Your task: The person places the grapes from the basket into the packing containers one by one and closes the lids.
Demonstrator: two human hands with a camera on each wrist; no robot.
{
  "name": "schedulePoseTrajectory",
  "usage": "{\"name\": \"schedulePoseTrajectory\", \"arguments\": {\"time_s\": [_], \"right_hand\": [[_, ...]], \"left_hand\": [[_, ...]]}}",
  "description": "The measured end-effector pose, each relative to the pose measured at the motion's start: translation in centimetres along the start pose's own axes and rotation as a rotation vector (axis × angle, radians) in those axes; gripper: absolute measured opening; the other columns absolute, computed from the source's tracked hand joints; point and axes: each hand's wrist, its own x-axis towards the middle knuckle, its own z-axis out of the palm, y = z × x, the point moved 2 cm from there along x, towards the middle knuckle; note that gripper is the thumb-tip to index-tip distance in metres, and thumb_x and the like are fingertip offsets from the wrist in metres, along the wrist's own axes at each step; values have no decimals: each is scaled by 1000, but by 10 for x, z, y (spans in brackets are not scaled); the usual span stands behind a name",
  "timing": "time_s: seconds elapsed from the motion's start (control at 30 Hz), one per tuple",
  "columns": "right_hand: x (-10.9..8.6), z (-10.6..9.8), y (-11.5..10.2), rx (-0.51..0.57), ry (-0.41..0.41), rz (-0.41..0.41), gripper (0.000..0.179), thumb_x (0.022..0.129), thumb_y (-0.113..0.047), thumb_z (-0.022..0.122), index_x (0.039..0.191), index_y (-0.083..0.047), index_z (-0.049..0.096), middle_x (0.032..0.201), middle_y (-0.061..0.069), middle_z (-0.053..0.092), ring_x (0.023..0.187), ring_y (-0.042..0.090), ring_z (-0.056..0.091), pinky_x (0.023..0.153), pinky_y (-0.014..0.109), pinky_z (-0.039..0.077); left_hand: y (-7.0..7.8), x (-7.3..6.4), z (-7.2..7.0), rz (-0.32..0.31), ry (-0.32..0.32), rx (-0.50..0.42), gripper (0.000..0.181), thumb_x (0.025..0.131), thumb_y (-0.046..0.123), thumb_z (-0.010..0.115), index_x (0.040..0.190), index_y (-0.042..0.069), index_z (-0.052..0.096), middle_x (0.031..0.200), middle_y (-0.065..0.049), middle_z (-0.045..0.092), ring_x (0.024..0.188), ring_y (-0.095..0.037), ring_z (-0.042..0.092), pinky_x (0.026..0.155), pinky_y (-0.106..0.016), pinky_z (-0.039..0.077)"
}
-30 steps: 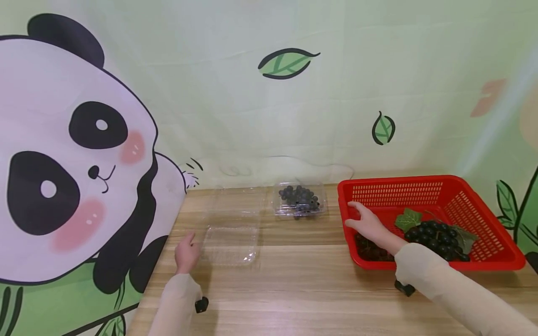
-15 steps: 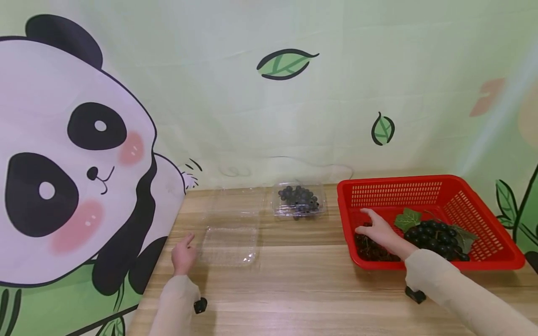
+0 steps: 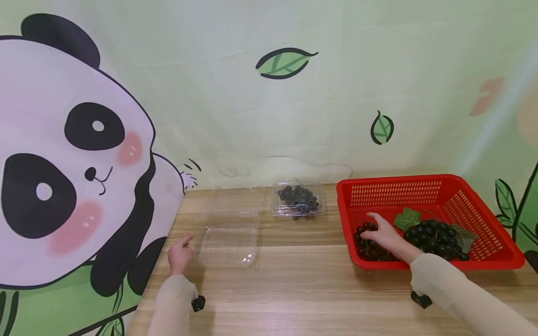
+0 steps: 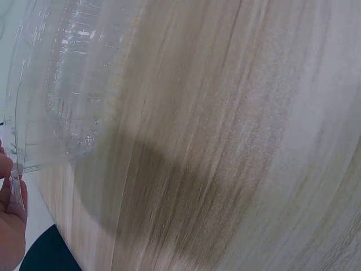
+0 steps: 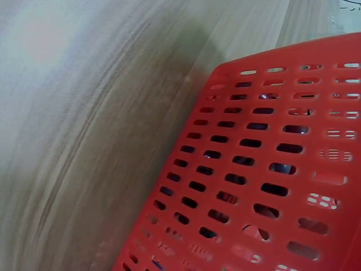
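My left hand [image 3: 180, 259] is beside the near left part of an opened, see-through plastic clamshell box [image 3: 229, 245]. In the left wrist view, my fingers [image 4: 12, 226] pinch the clear lip at the box's corner. My right hand [image 3: 388, 238] reaches into a red plastic basket [image 3: 433, 265], over a dark reddish bunch of grapes [image 3: 370, 252] at its left end. Its thumb and index finger are spread apart, with grapes showing close by them. The right wrist view shows only the basket's slotted wall [image 5: 254, 147], which hides that hand.
A second clear box [image 3: 299, 200] with dark grapes inside stands at the back of the wooden table [image 3: 294, 289]. More black grapes [image 3: 435, 240] and a green leaf [image 3: 407, 219] lie in the basket. A printed panda curtain [image 3: 235, 116] hangs behind.
My right hand has moved from over the basket's left rim rightward and inward, to above the reddish grapes. The left hand has shifted slightly left.
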Motion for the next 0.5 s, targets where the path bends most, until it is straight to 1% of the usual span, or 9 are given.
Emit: {"name": "schedulePoseTrajectory", "arguments": {"time_s": [0.13,0.27,0.5], "right_hand": [[-1,0,3,2,3,3,72,82,-17,56,136,5,15,138,30,22,122,43,28,95,58,29],[-1,1,7,13,7,10,75,81,-16,57,137,7,12,138,31,19,123,44,25,95,57,29],[1,1,13,20,3,38,78,79,-15,58,136,9,9,138,32,19,123,45,24,97,58,25]], "left_hand": [[0,1,-1,-15,-5,0,46,72,-7,42,114,1,58,111,-22,59,102,-35,54,82,-44,40],[0,1,-2,-4,1,13,45,71,-7,43,112,1,59,105,-23,61,97,-35,55,80,-43,40],[-1,3,-3,5,7,32,45,70,-6,40,110,0,60,99,-23,62,91,-33,56,78,-41,40]]}}
